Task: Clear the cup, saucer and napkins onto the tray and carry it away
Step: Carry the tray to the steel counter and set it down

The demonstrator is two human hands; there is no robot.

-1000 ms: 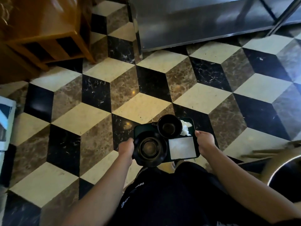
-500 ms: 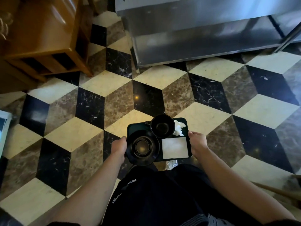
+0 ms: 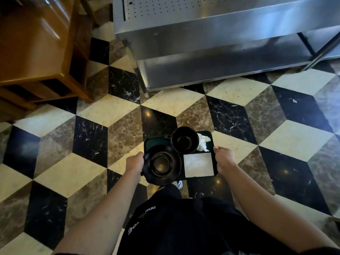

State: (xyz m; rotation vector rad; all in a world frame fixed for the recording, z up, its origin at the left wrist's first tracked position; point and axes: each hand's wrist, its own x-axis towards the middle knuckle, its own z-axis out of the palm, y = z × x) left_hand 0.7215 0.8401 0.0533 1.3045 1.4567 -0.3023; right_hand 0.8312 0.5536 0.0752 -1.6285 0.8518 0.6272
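A dark green tray (image 3: 155, 141) is held level in front of my body, above the floor. My left hand (image 3: 134, 162) grips its left edge and my right hand (image 3: 223, 159) grips its right edge. On the tray a black saucer (image 3: 161, 165) lies at the near left. Behind it stands a black cup (image 3: 184, 141), upright. A flat white napkin (image 3: 198, 164) lies at the near right, and a crumpled white napkin (image 3: 203, 142) sits beside the cup at the far right.
A stainless steel counter (image 3: 211, 48) with a lower shelf stands ahead, close to the tray's far side. A wooden cabinet (image 3: 36, 52) stands at the upper left. Below is a cube-patterned marble floor (image 3: 73, 144).
I have walked forward with the tray. The steel counter and the wooden cabinet have come closer and lower in view. Both hands keep the same grip on the tray.
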